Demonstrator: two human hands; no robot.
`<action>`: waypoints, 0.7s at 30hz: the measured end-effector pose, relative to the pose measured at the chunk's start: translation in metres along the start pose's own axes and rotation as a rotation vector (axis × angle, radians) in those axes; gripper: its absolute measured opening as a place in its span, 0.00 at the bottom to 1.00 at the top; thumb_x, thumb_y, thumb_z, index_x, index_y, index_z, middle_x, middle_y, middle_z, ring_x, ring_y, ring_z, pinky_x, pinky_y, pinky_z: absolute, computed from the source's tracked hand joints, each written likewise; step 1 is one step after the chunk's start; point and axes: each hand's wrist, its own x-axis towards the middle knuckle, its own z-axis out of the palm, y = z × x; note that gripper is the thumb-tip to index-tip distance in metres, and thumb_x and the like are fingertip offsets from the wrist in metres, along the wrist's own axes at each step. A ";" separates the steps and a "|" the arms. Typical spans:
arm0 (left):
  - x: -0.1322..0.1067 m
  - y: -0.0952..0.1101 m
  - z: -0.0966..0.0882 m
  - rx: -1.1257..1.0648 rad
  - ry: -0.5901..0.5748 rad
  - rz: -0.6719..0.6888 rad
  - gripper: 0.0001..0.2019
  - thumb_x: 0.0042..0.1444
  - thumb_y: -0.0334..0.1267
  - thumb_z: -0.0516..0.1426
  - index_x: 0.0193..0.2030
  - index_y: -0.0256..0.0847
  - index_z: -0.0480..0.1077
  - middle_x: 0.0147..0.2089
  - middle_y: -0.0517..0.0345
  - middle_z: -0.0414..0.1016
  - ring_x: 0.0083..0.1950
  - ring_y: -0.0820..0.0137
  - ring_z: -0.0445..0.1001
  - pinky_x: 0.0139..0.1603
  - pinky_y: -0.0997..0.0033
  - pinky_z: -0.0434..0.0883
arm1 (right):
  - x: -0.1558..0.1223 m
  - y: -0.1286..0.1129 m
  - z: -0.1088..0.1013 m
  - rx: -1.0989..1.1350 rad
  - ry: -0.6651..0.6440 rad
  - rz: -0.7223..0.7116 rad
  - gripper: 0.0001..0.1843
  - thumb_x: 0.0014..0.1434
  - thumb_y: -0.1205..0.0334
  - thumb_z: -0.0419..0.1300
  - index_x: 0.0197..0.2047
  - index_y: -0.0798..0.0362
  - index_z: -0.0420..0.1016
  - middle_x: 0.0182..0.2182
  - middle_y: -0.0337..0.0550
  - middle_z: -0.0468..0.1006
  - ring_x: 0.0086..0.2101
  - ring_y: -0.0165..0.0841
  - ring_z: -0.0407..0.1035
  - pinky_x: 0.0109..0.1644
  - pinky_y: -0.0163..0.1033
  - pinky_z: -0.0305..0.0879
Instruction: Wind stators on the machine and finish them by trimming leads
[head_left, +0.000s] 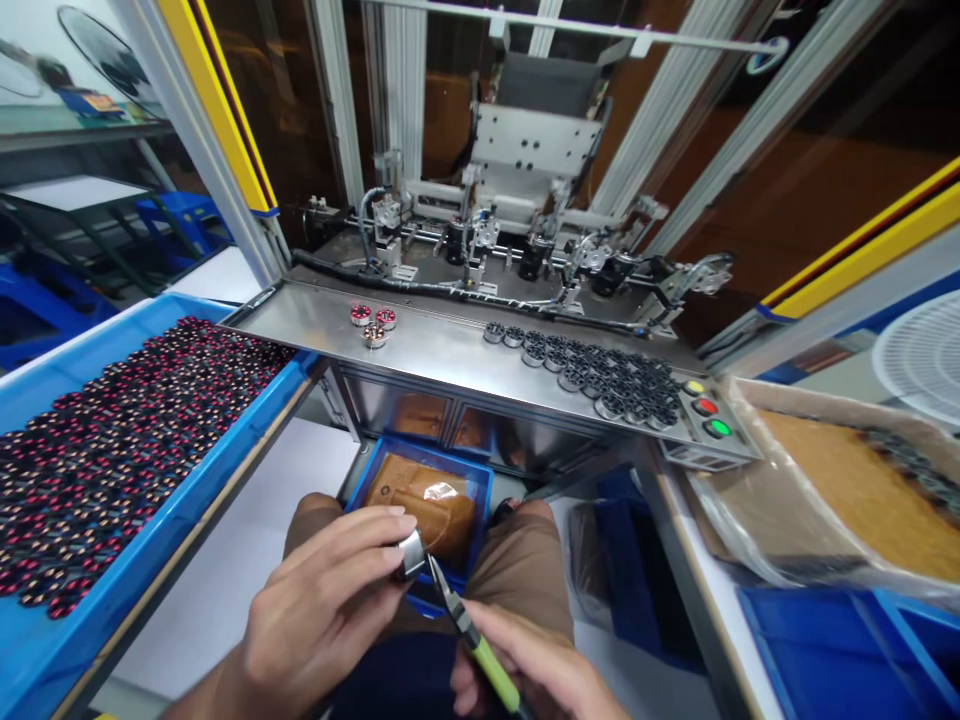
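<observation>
While the left hand (322, 610) sits low and centre-left in the frame, its grip pinches a small silvery round part (411, 553) between thumb and fingertips, above the lap and in front of a blue bin (431, 449). Right hand (544, 675), bottom centre: grip wrapped round the green handle of slim-nosed pliers (469, 635).

Pliers' long axis runs from lower right to upper left; the dark tip meets the part's lower right edge. Part lies up and left of the right hand; left hand is nearer, in contact.

Part: short, cylindrical, bright metal; face detail too small to tell.

Beyond, the steel counter (450, 350) carries dark ring parts (600, 375) and three red-wound pieces (373, 322).
</observation>
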 end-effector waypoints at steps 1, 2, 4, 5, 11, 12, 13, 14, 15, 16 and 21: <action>-0.001 0.000 0.000 -0.027 0.014 -0.008 0.23 0.51 0.14 0.58 0.52 0.34 0.66 0.52 0.45 0.78 0.57 0.66 0.75 0.61 0.64 0.73 | 0.001 0.001 -0.001 0.018 -0.006 -0.004 0.40 0.54 0.36 0.61 0.66 0.44 0.63 0.45 0.52 0.74 0.42 0.41 0.74 0.49 0.48 0.70; -0.002 -0.001 0.000 -0.052 0.023 -0.018 0.23 0.51 0.13 0.58 0.52 0.35 0.65 0.52 0.45 0.78 0.57 0.65 0.75 0.60 0.63 0.74 | 0.001 0.002 -0.001 0.033 -0.010 -0.008 0.40 0.55 0.37 0.61 0.66 0.43 0.63 0.46 0.51 0.74 0.42 0.40 0.74 0.49 0.48 0.70; -0.004 -0.001 0.001 -0.091 0.035 -0.036 0.24 0.50 0.13 0.58 0.51 0.36 0.64 0.53 0.44 0.78 0.57 0.64 0.76 0.59 0.60 0.75 | 0.002 0.001 -0.001 0.053 -0.014 -0.020 0.38 0.56 0.40 0.62 0.66 0.40 0.62 0.46 0.50 0.74 0.43 0.39 0.74 0.49 0.46 0.69; -0.004 -0.001 0.001 -0.100 0.037 -0.040 0.24 0.49 0.13 0.58 0.51 0.37 0.63 0.53 0.44 0.78 0.56 0.63 0.76 0.58 0.60 0.76 | 0.002 0.000 -0.001 0.058 -0.014 -0.025 0.37 0.56 0.40 0.62 0.66 0.39 0.62 0.46 0.49 0.74 0.42 0.39 0.74 0.48 0.46 0.69; -0.001 0.001 0.002 -0.095 0.053 -0.036 0.23 0.49 0.13 0.59 0.47 0.38 0.63 0.50 0.44 0.80 0.55 0.65 0.77 0.57 0.64 0.76 | 0.005 -0.004 0.003 0.053 -0.014 -0.018 0.39 0.55 0.39 0.62 0.67 0.40 0.61 0.43 0.49 0.73 0.39 0.36 0.73 0.44 0.43 0.69; -0.001 0.002 0.002 -0.095 0.055 -0.037 0.22 0.49 0.14 0.59 0.47 0.38 0.62 0.50 0.44 0.80 0.55 0.65 0.77 0.57 0.65 0.76 | 0.006 -0.004 0.004 0.050 -0.013 -0.013 0.39 0.55 0.39 0.63 0.66 0.40 0.62 0.43 0.49 0.73 0.38 0.36 0.72 0.43 0.43 0.69; 0.000 0.003 0.002 -0.095 0.057 -0.037 0.22 0.49 0.14 0.59 0.47 0.38 0.62 0.49 0.44 0.80 0.55 0.66 0.77 0.57 0.65 0.76 | 0.006 -0.004 0.004 0.048 -0.012 -0.005 0.39 0.55 0.40 0.63 0.66 0.40 0.62 0.42 0.48 0.73 0.37 0.35 0.72 0.42 0.43 0.69; 0.000 0.003 0.002 -0.094 0.059 -0.038 0.22 0.49 0.14 0.59 0.47 0.38 0.62 0.49 0.44 0.81 0.55 0.65 0.77 0.57 0.65 0.76 | 0.006 -0.004 0.004 0.045 -0.008 0.008 0.39 0.54 0.40 0.64 0.66 0.41 0.62 0.41 0.48 0.73 0.36 0.35 0.72 0.41 0.42 0.69; 0.000 0.004 0.002 -0.093 0.062 -0.039 0.22 0.49 0.14 0.59 0.47 0.38 0.62 0.49 0.44 0.81 0.55 0.65 0.78 0.56 0.65 0.76 | 0.007 -0.004 0.004 0.042 -0.004 0.022 0.39 0.54 0.41 0.65 0.66 0.41 0.62 0.41 0.48 0.73 0.35 0.34 0.72 0.40 0.42 0.69; 0.001 0.004 0.002 -0.092 0.062 -0.042 0.22 0.50 0.14 0.58 0.47 0.38 0.63 0.49 0.44 0.81 0.55 0.65 0.78 0.56 0.66 0.77 | 0.007 -0.005 0.004 0.042 0.001 0.032 0.40 0.54 0.41 0.65 0.66 0.42 0.62 0.41 0.48 0.72 0.35 0.34 0.71 0.39 0.41 0.68; 0.000 0.004 0.002 -0.083 0.054 -0.043 0.22 0.50 0.14 0.59 0.47 0.38 0.63 0.49 0.44 0.81 0.54 0.65 0.78 0.55 0.66 0.77 | 0.007 -0.008 0.005 0.036 0.003 0.076 0.41 0.53 0.41 0.66 0.66 0.45 0.62 0.38 0.47 0.72 0.32 0.32 0.68 0.37 0.39 0.67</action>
